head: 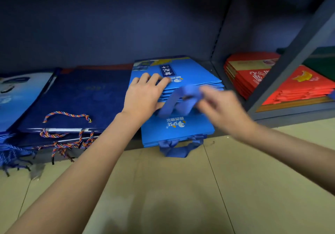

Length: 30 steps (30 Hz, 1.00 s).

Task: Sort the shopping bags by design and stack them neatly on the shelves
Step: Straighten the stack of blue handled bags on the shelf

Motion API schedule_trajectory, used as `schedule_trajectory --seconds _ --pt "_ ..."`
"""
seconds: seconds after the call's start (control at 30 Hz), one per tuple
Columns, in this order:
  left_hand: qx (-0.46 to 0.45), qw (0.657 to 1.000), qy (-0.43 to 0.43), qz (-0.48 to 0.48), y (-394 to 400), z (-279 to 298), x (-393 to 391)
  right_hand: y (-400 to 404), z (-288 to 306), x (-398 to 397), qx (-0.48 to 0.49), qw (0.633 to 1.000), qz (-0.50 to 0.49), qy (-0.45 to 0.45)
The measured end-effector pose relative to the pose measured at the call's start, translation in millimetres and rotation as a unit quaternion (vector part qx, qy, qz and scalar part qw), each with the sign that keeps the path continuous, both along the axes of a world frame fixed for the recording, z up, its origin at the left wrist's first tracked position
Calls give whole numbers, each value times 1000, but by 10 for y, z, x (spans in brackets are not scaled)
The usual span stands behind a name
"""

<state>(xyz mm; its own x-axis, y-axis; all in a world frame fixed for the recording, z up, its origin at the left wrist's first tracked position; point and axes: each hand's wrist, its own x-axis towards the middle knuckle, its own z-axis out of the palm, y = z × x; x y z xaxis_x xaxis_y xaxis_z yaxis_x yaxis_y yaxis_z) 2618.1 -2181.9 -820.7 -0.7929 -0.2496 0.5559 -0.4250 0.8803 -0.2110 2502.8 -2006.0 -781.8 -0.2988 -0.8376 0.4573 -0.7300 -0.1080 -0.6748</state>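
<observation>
A stack of bright blue shopping bags (190, 74) lies flat on the bottom shelf, its lower bags (177, 130) sticking out over the shelf's front edge. My left hand (145, 92) rests flat on the stack's left side, fingers straight. My right hand (219, 106), blurred by motion, pinches a blue ribbon handle (179, 97) lifted above the front of the stack. More ribbon handles (179, 148) hang off the front toward the floor.
Left of this stack lie dark navy bags (81, 95) with twisted multicolour rope handles (67, 115), and pale blue-white bags (16, 94) at the far left. Past a grey shelf upright (293, 59), red bags (253, 74) are stacked. Beige floor tiles (172, 188) fill the foreground.
</observation>
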Motion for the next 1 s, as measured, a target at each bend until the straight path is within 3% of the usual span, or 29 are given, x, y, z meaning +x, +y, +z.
schedule_trajectory --seconds 0.03,0.07,0.1,0.17,0.27,0.3,0.37,0.5,0.57,0.63,0.67,0.73,0.9,0.93,1.0 --pt "7 1000 -1 -8 -11 1 2 -1 -194 -9 23 980 5 196" --pt "9 1000 0 -11 -19 0 3 -29 -349 -47 77 941 13 330" --pt "11 1000 1 -10 -19 1 5 -58 -497 -73 135 906 20 401" --pt "13 1000 7 -9 -24 15 2 -133 -659 -31 271 855 30 442" --pt "3 1000 29 1 -57 102 -32 -229 -819 136 441 809 14 390" --pt "-3 1000 30 8 -68 135 -48 -274 -859 176 457 811 -8 366" --pt "-17 999 27 26 -90 181 -80 -400 -831 233 441 831 -70 331" --pt "-22 999 20 31 -73 159 -106 -559 -738 325 383 890 -172 179" --pt "-27 999 19 36 -59 136 -97 -648 -776 357 329 902 -279 -22" --pt "-31 999 20 35 -49 111 -86 -792 -870 339 245 855 -356 -287" --pt "-31 999 20 34 -45 96 -84 -843 -914 337 208 826 -372 -369" --pt "-31 999 24 33 -40 76 -82 -890 -1025 375 152 804 -349 -457" --pt "-23 999 26 19 -38 40 -71 -613 -1031 272 99 817 -122 -555" --pt "-23 999 23 19 -34 30 -68 -516 -1017 224 101 827 -102 -543" --pt "-30 999 14 26 -24 11 -65 -295 -955 194 138 892 -66 -426"
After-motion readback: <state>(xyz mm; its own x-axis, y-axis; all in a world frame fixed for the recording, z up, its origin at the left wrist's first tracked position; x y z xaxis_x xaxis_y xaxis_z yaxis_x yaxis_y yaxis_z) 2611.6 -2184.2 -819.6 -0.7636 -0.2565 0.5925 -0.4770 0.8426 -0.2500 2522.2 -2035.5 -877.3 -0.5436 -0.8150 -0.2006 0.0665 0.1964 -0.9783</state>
